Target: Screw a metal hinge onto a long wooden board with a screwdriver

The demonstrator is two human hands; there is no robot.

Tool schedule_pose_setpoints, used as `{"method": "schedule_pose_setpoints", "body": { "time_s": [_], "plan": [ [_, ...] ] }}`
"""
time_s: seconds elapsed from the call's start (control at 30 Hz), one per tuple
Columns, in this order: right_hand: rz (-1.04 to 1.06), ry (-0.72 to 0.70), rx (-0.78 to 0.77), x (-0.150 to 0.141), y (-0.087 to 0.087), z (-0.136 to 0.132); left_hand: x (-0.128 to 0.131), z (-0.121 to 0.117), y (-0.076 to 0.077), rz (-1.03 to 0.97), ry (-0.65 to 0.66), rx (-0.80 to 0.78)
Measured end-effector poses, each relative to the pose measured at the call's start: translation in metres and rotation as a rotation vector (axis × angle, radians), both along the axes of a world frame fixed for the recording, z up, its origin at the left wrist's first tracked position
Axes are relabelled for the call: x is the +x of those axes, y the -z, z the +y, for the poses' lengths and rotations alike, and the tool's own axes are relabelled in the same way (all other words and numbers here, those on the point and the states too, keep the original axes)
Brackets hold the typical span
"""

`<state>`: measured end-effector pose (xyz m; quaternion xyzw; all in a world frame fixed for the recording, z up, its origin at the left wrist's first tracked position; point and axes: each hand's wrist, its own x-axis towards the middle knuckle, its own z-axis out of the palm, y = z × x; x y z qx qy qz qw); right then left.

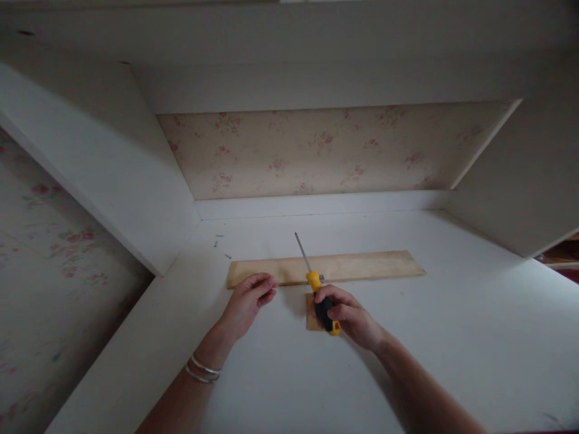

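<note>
My right hand (350, 313) grips a screwdriver (324, 307) by its black and yellow handle, its metal shaft pointing up and away to the left. Beyond it lies a long, narrow wooden board (362, 265) on the white surface. Under the screwdriver handle, a small wooden block (313, 313) is partly covered; a small metal piece shows close to the yellow collar. My left hand (250, 301) is over the board's near edge by its left end, thumb and fingertips pinched together. Whatever is between those fingertips, if anything, is too small to make out.
Several small screws (227, 256) lie on the white surface (280, 374) past the board's left end. White panels stand at the left (136, 163) and right (506, 181), with another overhead. Floral wallpaper (289, 150) covers the wall behind.
</note>
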<state>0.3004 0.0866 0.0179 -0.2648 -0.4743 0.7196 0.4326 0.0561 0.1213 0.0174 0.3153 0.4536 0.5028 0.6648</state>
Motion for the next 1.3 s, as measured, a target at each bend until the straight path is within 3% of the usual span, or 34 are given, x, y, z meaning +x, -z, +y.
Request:
{"method": "schedule_pose_setpoints", "body": {
  "time_s": [0.17, 0.33, 0.5, 1.03, 1.3],
  "plan": [
    [-0.107, 0.043, 0.009, -0.001, 0.002, -0.001, 0.0, 0.0, -0.007, -0.065, -0.05, -0.001],
    [-0.215, -0.096, 0.055, -0.002, -0.006, -0.004, 0.004, -0.003, -0.009, -0.1, -0.023, 0.092],
    [-0.262, -0.164, 0.007, -0.007, -0.008, -0.008, 0.007, -0.004, -0.003, -0.078, -0.02, 0.146],
    [-0.244, -0.152, -0.028, -0.007, 0.0, -0.005, 0.009, -0.006, -0.009, -0.166, -0.022, 0.118],
    [-0.314, -0.165, -0.033, -0.007, -0.005, -0.009, 0.007, -0.009, -0.005, -0.054, -0.019, 0.197]
  ]
}}
